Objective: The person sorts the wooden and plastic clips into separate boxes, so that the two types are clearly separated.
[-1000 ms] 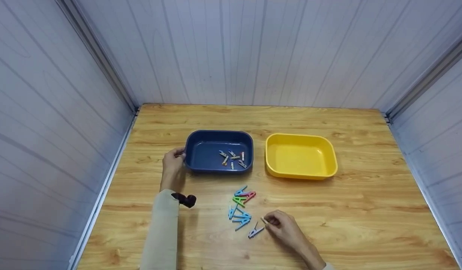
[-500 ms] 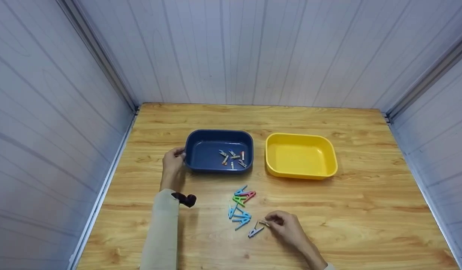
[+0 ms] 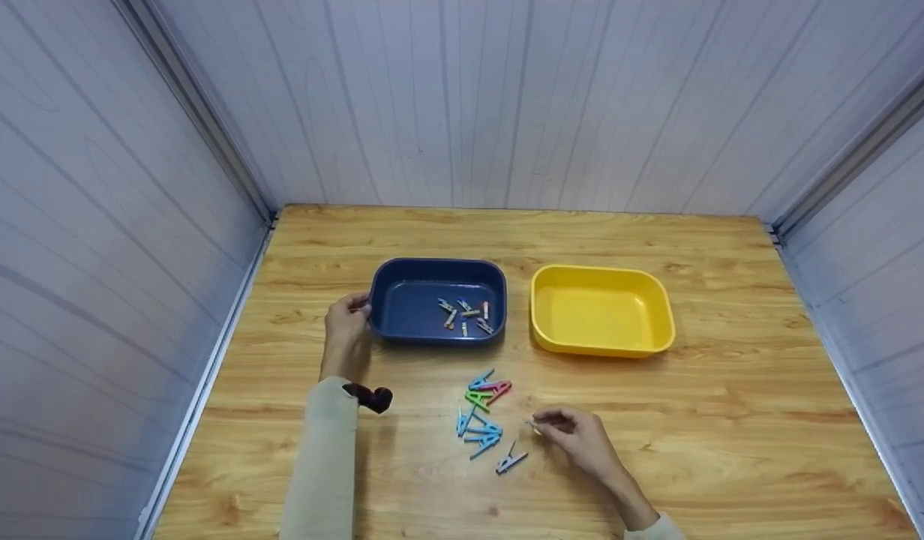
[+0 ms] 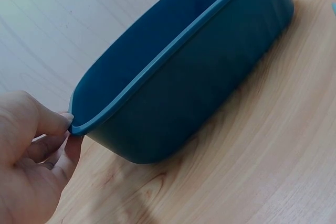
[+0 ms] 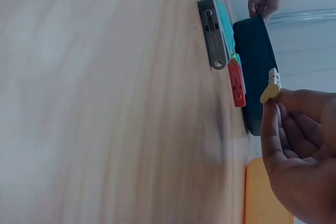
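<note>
At the left end of the dark blue basin, my left hand pinches the rim between thumb and fingers, as the left wrist view shows. My right hand holds a small wooden clothespin with a yellow end between thumb and fingertips, just above the table. Several small wooden clothespins lie in the right part of the basin. Larger plastic clothespins are on the table in front of it: blue ones, a green one, a pink one. Nearest my right hand lies a greyish-lavender clothespin.
A yellow basin with nothing in it stands to the right of the blue one, a narrow gap between them. The wood-grain table is bounded by pale panel walls at the back and both sides.
My right hand has lifted the small wooden clothespin off the table beside the greyish-lavender one and moved it slightly forward. My left hand stays on the blue basin's rim.
</note>
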`<state>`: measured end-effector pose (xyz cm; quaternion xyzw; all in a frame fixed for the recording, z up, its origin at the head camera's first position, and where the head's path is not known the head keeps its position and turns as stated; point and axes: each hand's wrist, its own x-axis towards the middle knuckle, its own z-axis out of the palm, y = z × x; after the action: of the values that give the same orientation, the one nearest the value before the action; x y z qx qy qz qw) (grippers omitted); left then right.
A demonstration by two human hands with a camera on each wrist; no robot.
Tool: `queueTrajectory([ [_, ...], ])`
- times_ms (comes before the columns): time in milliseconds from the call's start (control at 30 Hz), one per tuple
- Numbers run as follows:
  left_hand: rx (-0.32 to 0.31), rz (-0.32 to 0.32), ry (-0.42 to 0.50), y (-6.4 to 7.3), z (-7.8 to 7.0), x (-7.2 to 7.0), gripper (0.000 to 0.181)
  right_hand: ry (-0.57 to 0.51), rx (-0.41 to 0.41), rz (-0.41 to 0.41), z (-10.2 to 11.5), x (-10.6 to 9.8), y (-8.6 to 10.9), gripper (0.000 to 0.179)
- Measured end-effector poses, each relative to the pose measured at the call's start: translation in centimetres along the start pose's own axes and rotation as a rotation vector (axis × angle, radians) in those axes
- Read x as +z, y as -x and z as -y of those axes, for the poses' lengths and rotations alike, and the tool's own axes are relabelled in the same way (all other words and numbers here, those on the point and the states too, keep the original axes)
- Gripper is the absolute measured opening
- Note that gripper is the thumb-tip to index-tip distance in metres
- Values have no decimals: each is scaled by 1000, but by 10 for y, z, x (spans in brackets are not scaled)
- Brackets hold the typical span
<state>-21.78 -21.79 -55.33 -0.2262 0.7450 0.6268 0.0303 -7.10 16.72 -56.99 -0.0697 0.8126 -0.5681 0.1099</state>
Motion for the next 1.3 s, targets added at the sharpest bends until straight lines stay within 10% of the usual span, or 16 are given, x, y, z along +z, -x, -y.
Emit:
queueTrajectory([
  [200, 61, -13, -88, -1, 1, -1, 32, -96, 21, -25, 25, -5, -2, 20],
  [933, -20, -7, 33, -1, 0, 0, 31, -143, -53, -122, 47, -12, -24, 17],
  [1300, 64, -4, -145, -1, 0, -2, 31, -199, -84, -176, 53, -9, -38, 16],
])
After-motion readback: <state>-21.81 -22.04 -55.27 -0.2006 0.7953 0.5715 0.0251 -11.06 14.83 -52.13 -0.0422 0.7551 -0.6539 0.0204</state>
